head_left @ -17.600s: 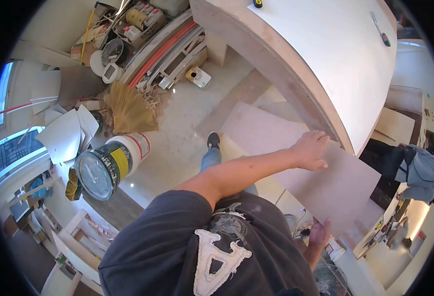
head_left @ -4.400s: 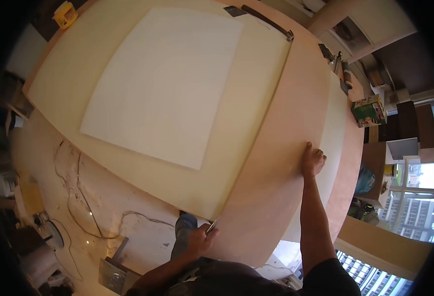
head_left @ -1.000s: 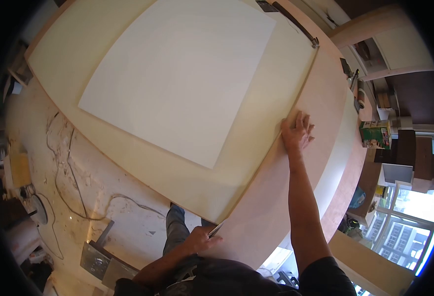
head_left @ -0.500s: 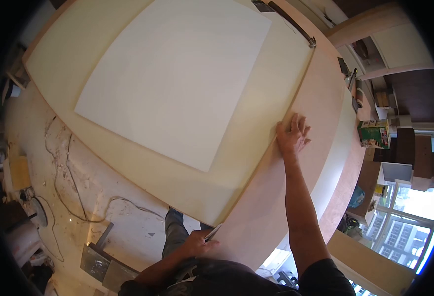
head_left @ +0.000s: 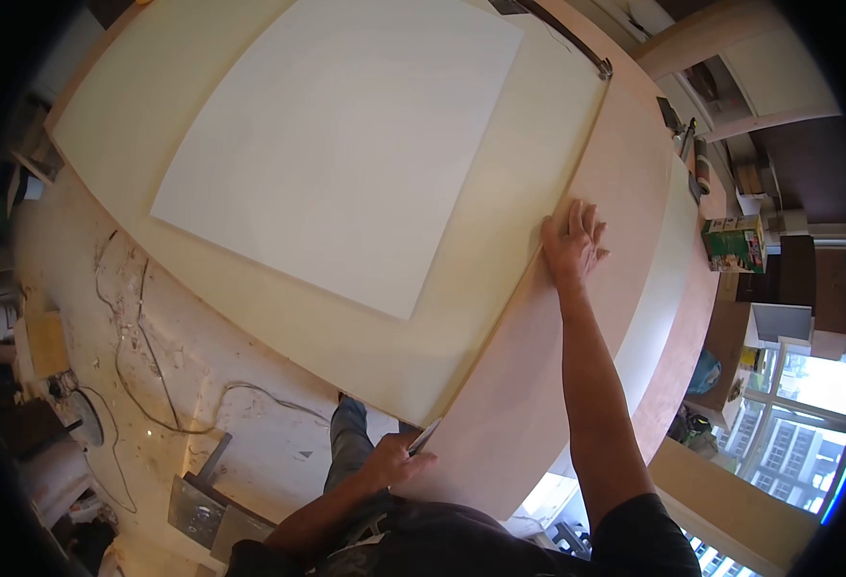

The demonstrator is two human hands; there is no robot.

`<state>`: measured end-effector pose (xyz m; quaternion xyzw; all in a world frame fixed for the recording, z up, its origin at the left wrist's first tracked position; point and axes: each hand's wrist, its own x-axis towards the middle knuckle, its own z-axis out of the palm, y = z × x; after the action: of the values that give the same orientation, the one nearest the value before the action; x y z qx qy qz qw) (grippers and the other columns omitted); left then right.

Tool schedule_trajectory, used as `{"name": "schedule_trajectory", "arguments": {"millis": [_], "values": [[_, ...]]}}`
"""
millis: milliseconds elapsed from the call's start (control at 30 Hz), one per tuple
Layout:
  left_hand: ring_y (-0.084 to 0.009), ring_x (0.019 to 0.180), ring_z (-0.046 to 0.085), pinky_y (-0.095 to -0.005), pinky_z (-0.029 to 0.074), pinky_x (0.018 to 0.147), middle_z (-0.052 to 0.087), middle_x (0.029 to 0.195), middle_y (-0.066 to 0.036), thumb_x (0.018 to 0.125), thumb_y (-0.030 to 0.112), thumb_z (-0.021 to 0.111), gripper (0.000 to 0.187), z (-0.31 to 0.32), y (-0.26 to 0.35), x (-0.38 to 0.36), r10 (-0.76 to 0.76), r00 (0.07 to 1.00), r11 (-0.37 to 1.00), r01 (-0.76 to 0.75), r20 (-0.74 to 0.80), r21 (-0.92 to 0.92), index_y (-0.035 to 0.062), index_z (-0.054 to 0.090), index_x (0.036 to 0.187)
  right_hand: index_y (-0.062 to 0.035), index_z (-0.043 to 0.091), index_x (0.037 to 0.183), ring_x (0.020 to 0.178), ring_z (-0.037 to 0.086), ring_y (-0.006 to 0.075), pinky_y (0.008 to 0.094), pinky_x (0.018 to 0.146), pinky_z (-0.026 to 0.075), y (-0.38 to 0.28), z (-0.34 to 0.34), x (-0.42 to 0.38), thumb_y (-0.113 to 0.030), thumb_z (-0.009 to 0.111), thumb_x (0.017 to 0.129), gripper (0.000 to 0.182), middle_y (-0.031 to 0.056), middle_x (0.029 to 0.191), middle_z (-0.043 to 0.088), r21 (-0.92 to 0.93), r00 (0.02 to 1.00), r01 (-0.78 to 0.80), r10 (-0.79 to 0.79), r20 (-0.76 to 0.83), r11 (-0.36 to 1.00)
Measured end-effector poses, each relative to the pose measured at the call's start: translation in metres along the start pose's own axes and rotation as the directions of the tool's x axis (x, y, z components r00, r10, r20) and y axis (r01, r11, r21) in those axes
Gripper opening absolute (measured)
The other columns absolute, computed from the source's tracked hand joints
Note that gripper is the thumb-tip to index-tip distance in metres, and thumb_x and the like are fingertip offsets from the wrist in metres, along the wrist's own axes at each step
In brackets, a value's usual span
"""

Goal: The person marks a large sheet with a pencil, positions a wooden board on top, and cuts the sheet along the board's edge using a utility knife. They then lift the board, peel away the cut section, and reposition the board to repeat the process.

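A pinkish plywood board (head_left: 538,385) lies on a large cream panel (head_left: 442,317), its long left edge running away from me. A white sheet (head_left: 336,144) rests on the cream panel to the left. My right hand (head_left: 571,242) presses flat on the plywood board near that edge, fingers spread. My left hand (head_left: 394,462) is at the near end of the same edge, closed around a thin blade tool (head_left: 424,439) whose tip points along the seam.
A long dark metal bar (head_left: 567,40) lies at the panel's far end. A green box (head_left: 735,242) and small tools sit on the bench to the right. My leg (head_left: 348,444), a cable (head_left: 154,385) and a metal plate (head_left: 207,514) are on the floor below.
Since 4.4 s ago my right hand has moved from the plywood board's right side to its left edge and lies flat. My left hand stays at the near corner with the blade.
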<state>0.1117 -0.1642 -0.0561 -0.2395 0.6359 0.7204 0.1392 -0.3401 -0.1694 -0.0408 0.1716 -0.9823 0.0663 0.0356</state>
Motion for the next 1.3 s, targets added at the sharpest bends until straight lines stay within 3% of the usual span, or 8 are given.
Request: {"name": "schedule_trajectory", "arguments": {"millis": [200, 333, 400, 533, 667, 967, 1067, 1300], "values": [[-0.032, 0.095, 0.071, -0.0389, 0.054, 0.085, 0.073, 0.101, -0.021, 0.085, 0.036, 0.076, 0.049, 0.005, -0.018, 0.005, 0.102, 0.994, 0.994, -0.1, -0.031, 0.051, 0.0001, 0.066, 0.117, -0.0192, 0.039, 0.155, 0.152, 0.019, 0.0409, 0.0726, 0.114, 0.013, 0.004, 0.005, 0.002, -0.056, 0.056, 0.09, 0.077, 0.0107, 0.165, 0.027, -0.036, 0.999, 0.018, -0.019, -0.028, 0.999], [-0.0332, 0.079, 0.072, -0.0396, 0.056, 0.073, 0.072, 0.092, -0.024, 0.085, 0.04, 0.076, 0.052, 0.002, -0.009, 0.001, -0.067, 0.998, 0.978, 0.066, -0.003, 0.196, -0.0019, 0.067, 0.115, -0.018, 0.042, 0.152, 0.15, 0.024, 0.0398, 0.0744, 0.111, 0.019, 0.005, 0.007, 0.005, -0.059, 0.05, 0.094, 0.071, 0.0124, 0.162, 0.03, -0.084, 0.999, 0.053, -0.053, 0.002, 0.995], [-0.0299, 0.067, 0.069, -0.0394, 0.055, 0.065, 0.07, 0.081, -0.023, 0.086, 0.039, 0.076, 0.05, 0.005, -0.006, 0.0, 0.072, 0.994, 0.983, -0.057, -0.08, 0.177, -0.0007, 0.067, 0.114, -0.0149, 0.043, 0.151, 0.15, 0.024, 0.0378, 0.0722, 0.113, 0.019, 0.017, 0.012, 0.01, -0.061, 0.047, 0.095, 0.073, 0.0142, 0.162, 0.03, -0.085, 0.993, 0.114, -0.111, 0.042, 0.99], [-0.0289, 0.069, 0.069, -0.0388, 0.053, 0.066, 0.07, 0.077, -0.016, 0.089, 0.037, 0.071, 0.04, 0.008, -0.014, -0.005, -0.091, 0.995, 0.994, 0.088, -0.044, -0.063, 0.0032, 0.068, 0.111, -0.0129, 0.037, 0.155, 0.152, 0.021, 0.0372, 0.0646, 0.118, 0.018, 0.065, 0.032, 0.002, -0.065, 0.042, 0.096, 0.079, 0.0139, 0.164, 0.026, -0.025, 0.926, 0.374, -0.375, -0.042, 0.927], [-0.025, 0.07, 0.069, -0.0379, 0.052, 0.066, 0.07, 0.079, -0.015, 0.089, 0.032, 0.073, 0.037, 0.018, -0.03, -0.011, 0.069, 0.991, 0.975, -0.092, -0.117, -0.201, 0.001, 0.068, 0.109, -0.0126, 0.033, 0.156, 0.152, 0.019, 0.0364, 0.0584, 0.121, 0.016, 0.057, 0.027, -0.006, -0.066, 0.04, 0.098, 0.08, 0.0137, 0.164, 0.025, -0.057, 0.939, 0.342, -0.344, -0.016, 0.938], [-0.0295, 0.075, 0.07, -0.0383, 0.053, 0.07, 0.071, 0.085, -0.017, 0.091, 0.035, 0.07, 0.036, 0.017, -0.029, -0.016, 0.059, 0.99, 0.995, -0.069, -0.126, -0.077, 0.0039, 0.07, 0.109, -0.0131, 0.035, 0.156, 0.153, 0.018, 0.0327, 0.055, 0.123, 0.015, 0.047, 0.02, -0.013, -0.062, 0.035, 0.1, 0.074, 0.0115, 0.165, 0.025, -0.059, 0.958, 0.286, -0.287, -0.007, 0.956], [-0.0127, 0.073, 0.063, -0.0324, 0.051, 0.068, 0.07, 0.08, -0.009, 0.092, 0.015, 0.071, 0.021, 0.012, -0.015, -0.017, 0.018, 0.996, 1.0, -0.02, -0.09, -0.014, -0.002, 0.068, 0.104, -0.013, 0.035, 0.156, 0.153, 0.018, 0.0323, 0.0544, 0.123, 0.014, 0.044, 0.016, -0.014, -0.061, 0.035, 0.1, 0.073, 0.0114, 0.165, 0.025, -0.056, 0.96, 0.28, -0.281, -0.008, 0.958], [-0.0184, 0.08, 0.065, -0.0354, 0.05, 0.072, 0.07, 0.085, -0.016, 0.092, 0.022, 0.071, 0.03, 0.016, -0.007, -0.02, -0.085, 0.989, 0.996, 0.087, -0.124, 0.005, -0.0002, 0.068, 0.11, -0.0115, 0.036, 0.155, 0.152, 0.02, 0.0343, 0.0557, 0.122, 0.015, 0.043, 0.015, -0.017, -0.057, 0.04, 0.099, 0.072, 0.0137, 0.164, 0.027, -0.017, 0.955, 0.294, -0.294, -0.023, 0.956]]}}
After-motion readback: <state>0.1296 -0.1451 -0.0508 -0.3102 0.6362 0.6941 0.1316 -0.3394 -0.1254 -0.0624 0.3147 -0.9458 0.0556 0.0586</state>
